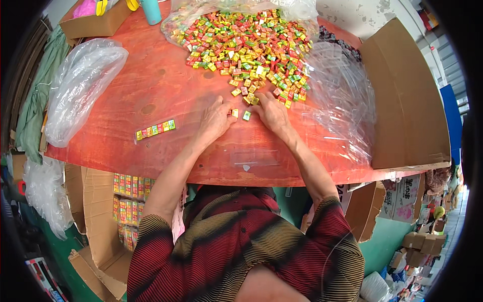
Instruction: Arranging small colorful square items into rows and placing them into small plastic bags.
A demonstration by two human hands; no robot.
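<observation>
Both my hands work at the near edge of a heap of tiny coloured boxes (251, 55), red, yellow, green and orange, on the red table (151, 75). My left hand (216, 120) is closed, with a couple of small boxes (234, 112) at its thumb and fingertips. Just to their right lies a loose green-and-white box (246, 116). My right hand (273, 114) curls its fingers and thumb round a small yellow box (255, 100) at the heap's edge. To the left lies a clear-wrapped row of several such boxes (155, 129).
Clear plastic sleeves (342, 95) lie right of the heap, beside an upright cardboard panel (405, 95). A clear bag (85, 85) rests on the left. One flat sleeve (256, 157) is near the front edge. Below, an open carton (100, 216) holds wrapped packs (132, 206).
</observation>
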